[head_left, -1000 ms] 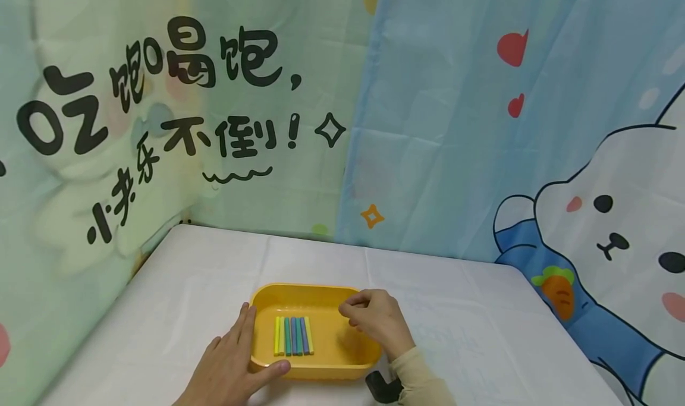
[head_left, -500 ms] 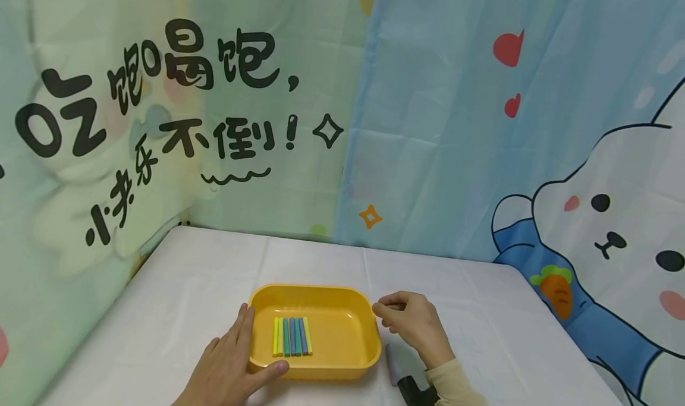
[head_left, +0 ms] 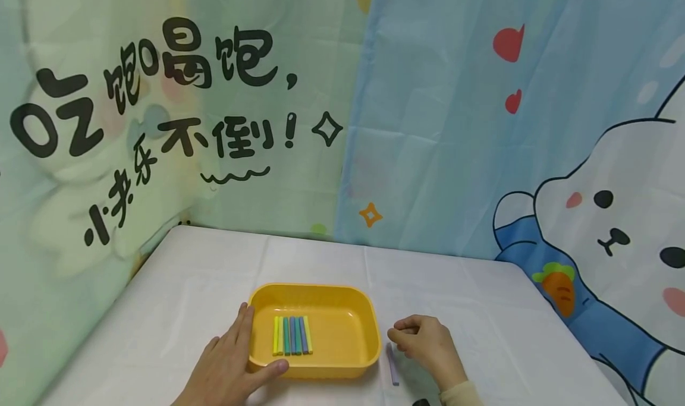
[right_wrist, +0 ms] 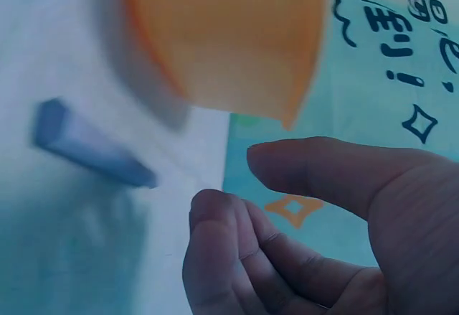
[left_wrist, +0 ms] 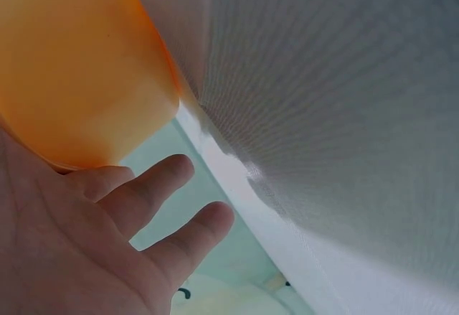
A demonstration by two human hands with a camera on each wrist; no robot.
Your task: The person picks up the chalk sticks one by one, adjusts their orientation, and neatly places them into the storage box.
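My left hand (head_left: 227, 358) rests against the left end of a yellow tray (head_left: 342, 329), fingers straight along its outside and thumb at the front rim. In the left wrist view, its fingers (left_wrist: 147, 196) are extended beside the tray wall. Several thin yellow, green and purple sticks (head_left: 292, 336), like chalk, lie side by side in the tray's left half. A single purple stick (head_left: 392, 364) lies on the table just right of the tray. My right hand (head_left: 425, 343) hovers near it, fingers loosely bent; the right wrist view shows a gap between thumb and fingers, with nothing held.
A white cloth (head_left: 299, 257) covers the table. Printed curtains (head_left: 428, 156) with black lettering and a white cartoon animal (head_left: 605, 216) stand behind and beside it. A black object (head_left: 421, 402) shows partly at the bottom edge by the right wrist.
My right hand has moved from over the tray's right side out to the right and a little nearer. The purple stick beside the tray now shows fully. The left hand holds its place.
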